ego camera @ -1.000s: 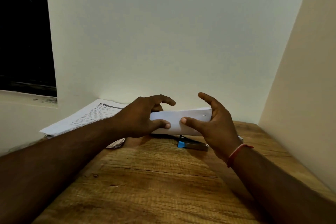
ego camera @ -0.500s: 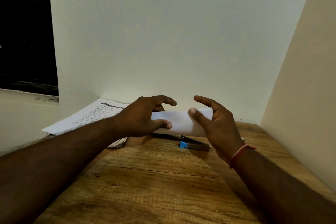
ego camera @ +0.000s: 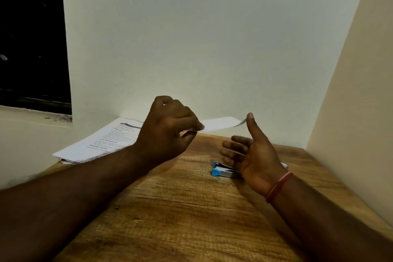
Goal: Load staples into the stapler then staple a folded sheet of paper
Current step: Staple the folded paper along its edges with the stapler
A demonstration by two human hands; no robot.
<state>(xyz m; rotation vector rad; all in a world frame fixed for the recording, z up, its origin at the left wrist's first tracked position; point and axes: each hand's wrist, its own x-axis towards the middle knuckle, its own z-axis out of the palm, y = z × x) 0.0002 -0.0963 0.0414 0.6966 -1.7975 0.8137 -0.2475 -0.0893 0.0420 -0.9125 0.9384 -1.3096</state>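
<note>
White paper, a folded sheet (ego camera: 221, 123), hangs lifted above the far edge of the wooden table (ego camera: 180, 208), pinched at its near-left end by the left hand (ego camera: 168, 132), whose thumb and fingertips are pressed together on the paper's edge while the other fingers curl in. The right hand (ego camera: 253, 155) is off the sheet: its palm is turned inward, thumb raised, fingers spread loosely and apart, holding nothing, with the thumb tip just beside the sheet's free right corner. Directly below and partly behind that hand lies the blue-and-metal stapler (ego camera: 222, 171), flat on the table and closed as far as can be seen; whether staples are loaded inside cannot be told. A stack of printed pages (ego camera: 100, 142) rests against the wall at the left, well apart from the stapler. The step in hand seems to be readying the folded sheet for stapling. The next move likely calls for the free right hand to drop onto the stapler, grip it, and bring its mouth over an edge of the sheet while the left keeps the fold aligned.
</note>
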